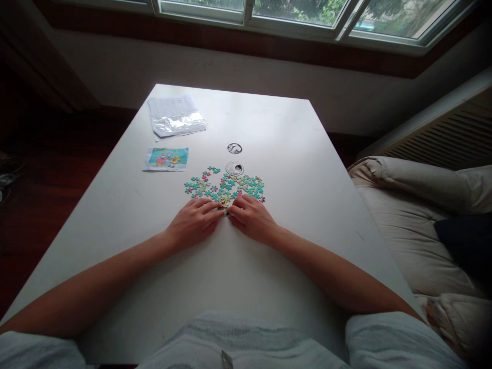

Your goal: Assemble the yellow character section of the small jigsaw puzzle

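Note:
Several small teal, pink and yellow jigsaw pieces (225, 185) lie scattered in a loose cluster in the middle of a white table (300, 169). My left hand (194, 221) and my right hand (251, 218) rest palm down at the near edge of the cluster, fingertips almost meeting over a yellow piece (224, 201). Whether the fingers pinch that piece is hidden. A small reference picture (167, 158) with cartoon figures lies to the left of the pieces.
A clear plastic bag on a printed sheet (175, 117) lies at the table's far left. Two small round lids (234, 159) sit just beyond the pieces. A cushioned seat (418, 215) stands right of the table; a window runs along the far wall.

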Motion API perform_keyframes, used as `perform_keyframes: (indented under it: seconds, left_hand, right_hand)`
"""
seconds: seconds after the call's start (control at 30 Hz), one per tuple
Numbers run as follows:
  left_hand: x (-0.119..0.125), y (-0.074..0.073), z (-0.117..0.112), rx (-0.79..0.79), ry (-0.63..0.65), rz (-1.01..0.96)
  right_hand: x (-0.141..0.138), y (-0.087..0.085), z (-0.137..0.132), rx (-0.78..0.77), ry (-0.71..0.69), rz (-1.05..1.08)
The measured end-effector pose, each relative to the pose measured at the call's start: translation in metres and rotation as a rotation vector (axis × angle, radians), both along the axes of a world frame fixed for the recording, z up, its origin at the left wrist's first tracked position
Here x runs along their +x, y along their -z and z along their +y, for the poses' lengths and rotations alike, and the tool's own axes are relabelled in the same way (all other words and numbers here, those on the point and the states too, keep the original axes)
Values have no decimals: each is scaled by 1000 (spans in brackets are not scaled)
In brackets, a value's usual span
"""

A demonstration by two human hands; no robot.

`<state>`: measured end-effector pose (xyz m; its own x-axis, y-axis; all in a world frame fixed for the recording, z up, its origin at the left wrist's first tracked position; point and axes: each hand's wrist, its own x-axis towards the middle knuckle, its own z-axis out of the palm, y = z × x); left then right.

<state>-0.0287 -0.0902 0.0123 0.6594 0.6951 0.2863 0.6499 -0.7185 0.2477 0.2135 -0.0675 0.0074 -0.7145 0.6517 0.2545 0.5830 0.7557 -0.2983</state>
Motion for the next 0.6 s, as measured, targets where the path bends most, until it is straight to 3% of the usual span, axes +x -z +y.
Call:
perform_keyframes:
  seconds: [0.47,0.6]
  left_hand:
    - [0,2,2,-9,27,-28]
    - [1,1,0,-21,33,-38]
  right_hand:
    - [5,2,3,-28,-57,71]
    - [9,5,9,-18,30,133]
